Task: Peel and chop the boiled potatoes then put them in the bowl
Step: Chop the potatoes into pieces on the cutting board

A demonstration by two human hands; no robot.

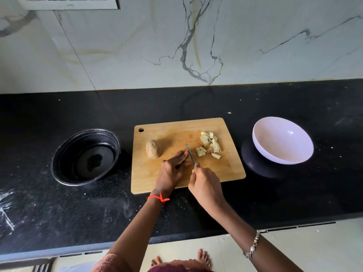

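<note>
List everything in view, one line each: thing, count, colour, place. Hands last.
counter: one, black, speckled, across the middle
wall: one, white marble with grey veins, behind the counter
cutting board: one, light wood, centre of the counter
whole potato: one, brown, unpeeled, left part of the board
potato pieces: several, pale yellow, right part of the board
knife: one, silver blade, mid-board
white bowl: one, empty, tilted on a dark base, right of the board
black pan: one, round, left of the board
left hand: one, red wrist thread, fingertips beside the blade
right hand: one, silver bracelet, grips the knife handle
</note>
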